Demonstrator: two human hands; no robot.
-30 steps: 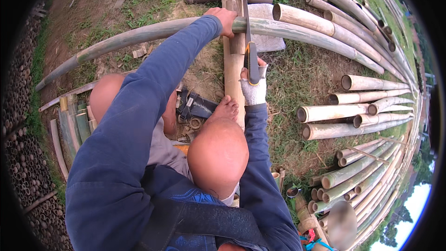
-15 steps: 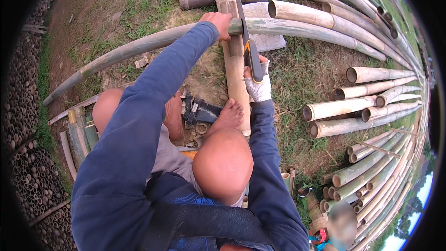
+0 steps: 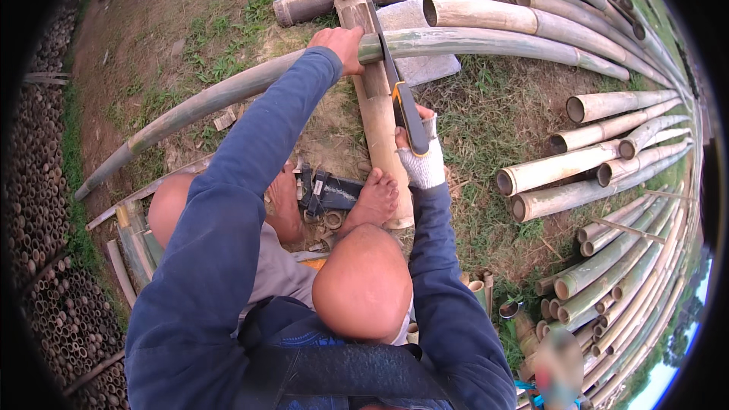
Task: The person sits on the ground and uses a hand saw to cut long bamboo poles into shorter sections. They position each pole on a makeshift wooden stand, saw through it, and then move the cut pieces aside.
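Note:
A long greenish bamboo pole (image 3: 478,41) lies crosswise over a pale bamboo length (image 3: 381,118) that has notches cut in its far part. My bare left hand (image 3: 339,48) is closed around the pole, just left of the saw's blade. In a white fingerless glove, my right hand (image 3: 420,149) grips the black and yellow handle of a handsaw (image 3: 411,118). The saw's dark blade crosses the pole where the pole rests on the pale bamboo; how deep it sits in the pole cannot be made out. My bare foot (image 3: 376,201) rests against the pale bamboo's near end.
A dark bamboo piece (image 3: 307,7) lies under the pale bamboo's far part, near a grey slab (image 3: 421,68). Cut bamboo poles (image 3: 558,175) spread along the right. Between my feet is a black strapped object (image 3: 330,191). Stacked bamboo pieces (image 3: 45,304) line the left.
The whole view has shifted slightly. My right hand and the saw handle sit a little nearer to me, while my left hand keeps its hold on the pole.

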